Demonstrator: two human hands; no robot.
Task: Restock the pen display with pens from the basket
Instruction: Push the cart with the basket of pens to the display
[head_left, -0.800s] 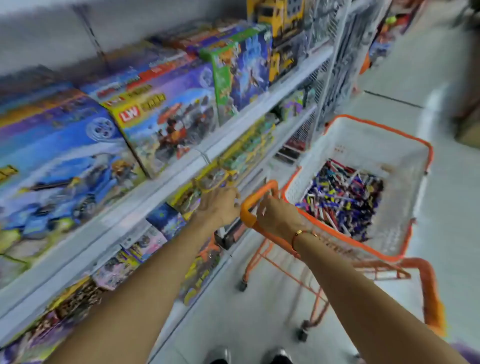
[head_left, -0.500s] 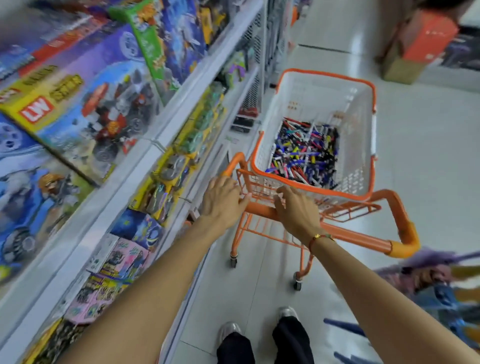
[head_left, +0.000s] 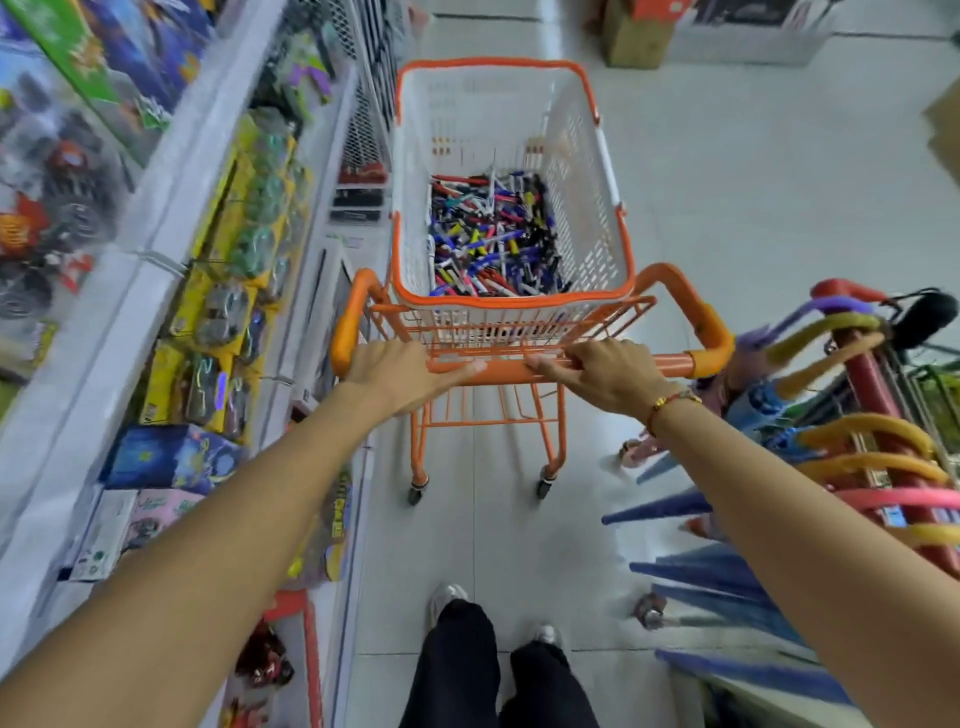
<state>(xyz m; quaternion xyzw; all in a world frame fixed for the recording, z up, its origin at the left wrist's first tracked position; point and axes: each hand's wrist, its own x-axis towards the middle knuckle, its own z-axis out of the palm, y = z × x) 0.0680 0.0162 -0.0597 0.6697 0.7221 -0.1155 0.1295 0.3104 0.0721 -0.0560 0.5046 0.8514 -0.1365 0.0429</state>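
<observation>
A white basket with an orange rim (head_left: 587, 171) sits on a small orange cart straight ahead of me. A heap of mixed pens (head_left: 488, 239) covers its bottom. My left hand (head_left: 397, 374) grips the left part of the cart handle (head_left: 670, 366), with the thumb lying along the bar. My right hand (head_left: 608, 371), a red cord bracelet on its wrist, curls its fingers over the same bar a little to the right. No pen display is in view.
White shelves of boxed and carded toys (head_left: 156, 249) run close along the left. A rack of coloured umbrellas (head_left: 857, 452) crowds the right. Cardboard boxes (head_left: 634, 36) stand at the far end of the tiled aisle. My feet are just behind the cart.
The cart has swung from angled beside the shelves to straight ahead in the aisle. My left hand moved from the handle's corner onto the bar. The umbrella rack came into view.
</observation>
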